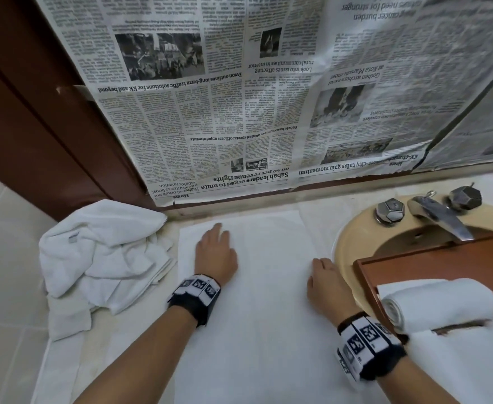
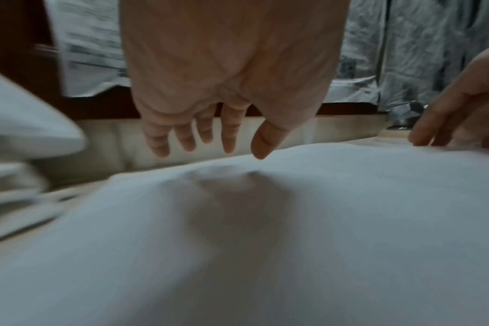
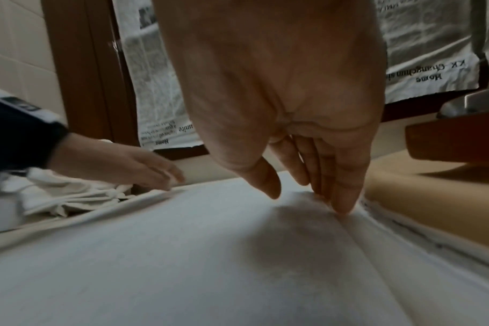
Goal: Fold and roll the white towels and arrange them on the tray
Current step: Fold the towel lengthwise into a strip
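Observation:
A white towel (image 1: 262,301) lies spread flat on the counter in front of me. My left hand (image 1: 216,249) is over its far left part, palm down, fingers (image 2: 182,136) straight and spread just above the cloth. My right hand (image 1: 324,275) lies at the towel's right edge, straight fingertips (image 3: 341,203) touching a fold line there. A rolled white towel (image 1: 437,304) lies on the brown wooden tray (image 1: 443,258) at the right. Another white towel (image 1: 467,365) lies in front of it.
A heap of crumpled white towels (image 1: 102,258) sits on the counter's left end. The tray rests across a beige sink (image 1: 353,237) with a chrome tap (image 1: 440,217). Newspaper (image 1: 268,97) covers the wall behind.

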